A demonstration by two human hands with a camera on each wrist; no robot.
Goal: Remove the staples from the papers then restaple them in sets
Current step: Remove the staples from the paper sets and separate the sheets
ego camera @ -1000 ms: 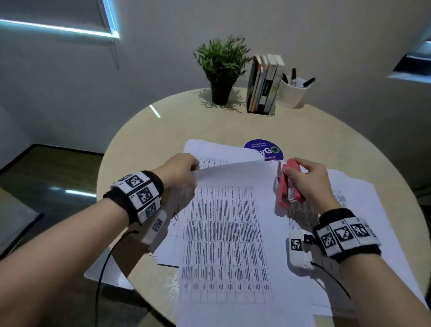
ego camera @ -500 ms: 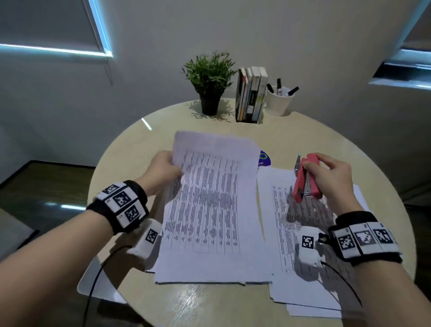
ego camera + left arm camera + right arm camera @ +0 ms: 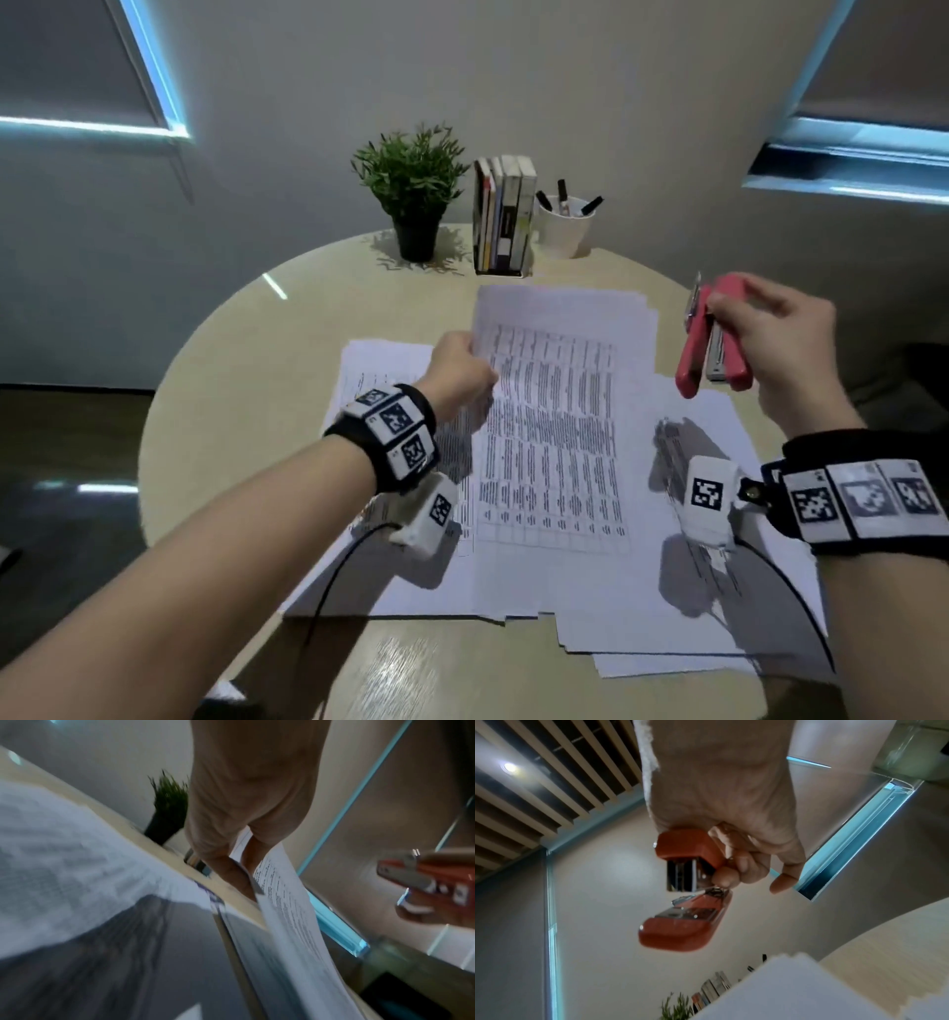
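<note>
My left hand (image 3: 462,372) pinches the upper left edge of a set of printed sheets (image 3: 557,411), lifted and tilted above the table; the left wrist view shows thumb and fingers (image 3: 231,866) clamping that paper set (image 3: 287,902). My right hand (image 3: 770,349) grips a red stapler (image 3: 711,344) in the air to the right of the sheets, its arms parted at the near end. The right wrist view shows the stapler (image 3: 687,888) with its base hanging apart from the top. More loose printed sheets (image 3: 667,591) lie spread on the round table (image 3: 215,411).
At the table's far edge stand a potted plant (image 3: 413,190), a row of upright books (image 3: 503,216) and a white cup with pens (image 3: 565,226). A white sheet pile (image 3: 390,370) lies under my left hand. The table's front edge is close to me.
My left hand has carried the pinched set rightward and farther from me, over the right-hand sheets. My right hand has lifted the stapler up and away to the right.
</note>
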